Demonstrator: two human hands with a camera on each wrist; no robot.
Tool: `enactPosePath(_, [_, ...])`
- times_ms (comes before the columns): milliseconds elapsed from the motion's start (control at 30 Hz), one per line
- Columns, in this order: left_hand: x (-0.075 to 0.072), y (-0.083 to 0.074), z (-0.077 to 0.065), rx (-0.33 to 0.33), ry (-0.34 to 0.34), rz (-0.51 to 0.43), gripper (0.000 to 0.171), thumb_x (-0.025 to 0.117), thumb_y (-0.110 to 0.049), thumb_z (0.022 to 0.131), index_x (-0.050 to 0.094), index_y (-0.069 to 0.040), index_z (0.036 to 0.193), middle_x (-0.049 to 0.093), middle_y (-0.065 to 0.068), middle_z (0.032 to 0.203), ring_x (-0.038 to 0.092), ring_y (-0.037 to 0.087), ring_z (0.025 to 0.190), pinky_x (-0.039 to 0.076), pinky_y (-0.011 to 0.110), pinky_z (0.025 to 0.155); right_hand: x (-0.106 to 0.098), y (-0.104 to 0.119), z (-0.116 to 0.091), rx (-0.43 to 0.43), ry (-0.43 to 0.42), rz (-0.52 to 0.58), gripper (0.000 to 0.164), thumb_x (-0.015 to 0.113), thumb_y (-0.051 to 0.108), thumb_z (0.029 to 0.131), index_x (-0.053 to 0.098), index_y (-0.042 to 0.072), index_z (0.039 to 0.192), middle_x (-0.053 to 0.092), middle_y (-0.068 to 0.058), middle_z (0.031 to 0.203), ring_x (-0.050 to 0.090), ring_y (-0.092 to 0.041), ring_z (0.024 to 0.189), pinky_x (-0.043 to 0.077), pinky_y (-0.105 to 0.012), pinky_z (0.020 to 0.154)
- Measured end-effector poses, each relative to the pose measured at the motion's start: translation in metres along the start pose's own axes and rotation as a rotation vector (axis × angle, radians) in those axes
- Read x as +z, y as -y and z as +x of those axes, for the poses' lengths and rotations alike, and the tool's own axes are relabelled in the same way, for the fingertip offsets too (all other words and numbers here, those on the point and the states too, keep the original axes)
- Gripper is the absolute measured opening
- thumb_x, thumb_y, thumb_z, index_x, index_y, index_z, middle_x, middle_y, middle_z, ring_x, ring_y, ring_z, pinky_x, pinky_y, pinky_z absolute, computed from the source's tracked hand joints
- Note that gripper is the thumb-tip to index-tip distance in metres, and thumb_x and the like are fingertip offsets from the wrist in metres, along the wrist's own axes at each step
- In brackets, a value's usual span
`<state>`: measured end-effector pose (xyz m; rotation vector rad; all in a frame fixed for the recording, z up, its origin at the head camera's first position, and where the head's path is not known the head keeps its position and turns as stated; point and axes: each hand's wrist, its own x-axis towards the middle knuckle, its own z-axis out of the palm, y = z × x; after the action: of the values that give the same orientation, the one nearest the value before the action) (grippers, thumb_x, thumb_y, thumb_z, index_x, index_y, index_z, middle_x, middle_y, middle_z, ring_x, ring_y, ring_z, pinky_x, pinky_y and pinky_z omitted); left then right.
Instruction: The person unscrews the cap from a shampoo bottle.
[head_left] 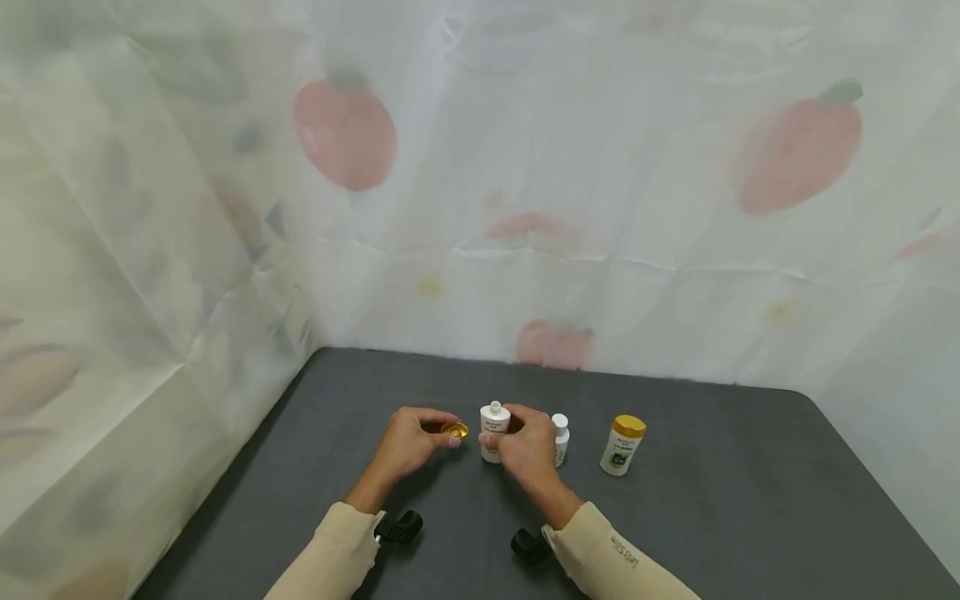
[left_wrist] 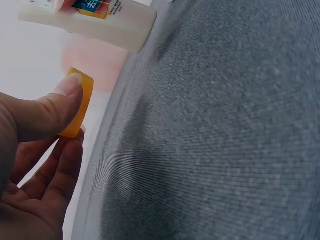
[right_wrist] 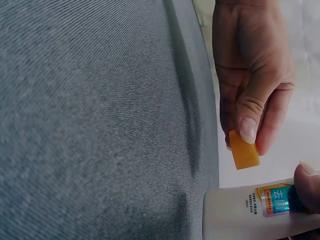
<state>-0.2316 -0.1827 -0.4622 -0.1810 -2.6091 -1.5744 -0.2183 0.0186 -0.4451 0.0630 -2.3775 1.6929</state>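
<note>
My left hand [head_left: 411, 443] pinches a golden-yellow cap [head_left: 454, 430] between thumb and fingers, its hollow side facing up in the head view. In the left wrist view the cap [left_wrist: 81, 107] shows edge-on under the thumb. Just to the right, my right hand [head_left: 531, 446] grips a white bottle [head_left: 493, 416] by its sides, upright, its narrow neck uncovered. The bottle [right_wrist: 235, 205] carries a label with a blue patch, partly behind the thumb in the right wrist view. A small gap separates cap and bottle.
Behind my right hand stands a small white bottle with a white cap [head_left: 560, 422], partly hidden. Farther right, another white bottle wears a yellow cap [head_left: 628, 427]. All are over a dark grey cloth-covered table [head_left: 720, 500], backed by a fruit-print curtain [head_left: 645, 167].
</note>
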Motion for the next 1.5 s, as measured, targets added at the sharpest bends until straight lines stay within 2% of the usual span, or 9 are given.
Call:
enactPosePath(367, [0.004,0.002,0.001,-0.027,0.013,0.027,0.025,0.089,-0.008,0.081,0.083,-0.010,0.105,0.081,0.007,0.102,0.075,0.017,0.091,0.062,0.027,0.075,0.000,-0.001,0.001,0.009,0.010,0.005,0.038,0.093,0.003,0.070,0.080,0.003,0.106,0.080,-0.016,0.098,0.074,-0.026,0.089,0.063,-0.044,0.079])
enactPosePath(767, [0.009,0.004,0.001,-0.030,0.034,0.031,0.023,0.088,-0.010,0.082,0.083,-0.011,0.104,0.081,0.006,0.102,0.075,0.017,0.092,0.062,0.029,0.077,0.000,-0.005,0.000,0.012,0.008,-0.001,0.037,0.093,0.002,0.070,0.080,0.003,0.104,0.079,-0.015,0.095,0.072,-0.022,0.084,0.062,-0.041,0.075])
enactPosePath(1000, [0.012,0.007,0.002,-0.028,0.040,0.042,0.022,0.088,-0.010,0.082,0.084,-0.012,0.103,0.081,0.005,0.101,0.075,0.015,0.091,0.061,0.029,0.076,-0.002,-0.006,0.000,0.023,0.024,0.017,0.041,0.093,0.000,0.071,0.079,0.001,0.109,0.079,-0.016,0.098,0.073,-0.024,0.088,0.063,-0.042,0.078])
enactPosePath(1500, [0.015,0.010,0.000,-0.005,0.064,0.119,0.023,0.088,-0.011,0.082,0.084,-0.011,0.104,0.082,0.005,0.102,0.075,0.017,0.092,0.062,0.034,0.080,-0.002,-0.010,-0.003,0.005,0.021,0.004,0.039,0.093,-0.001,0.069,0.079,0.001,0.106,0.079,-0.016,0.095,0.071,-0.021,0.084,0.061,-0.038,0.075])
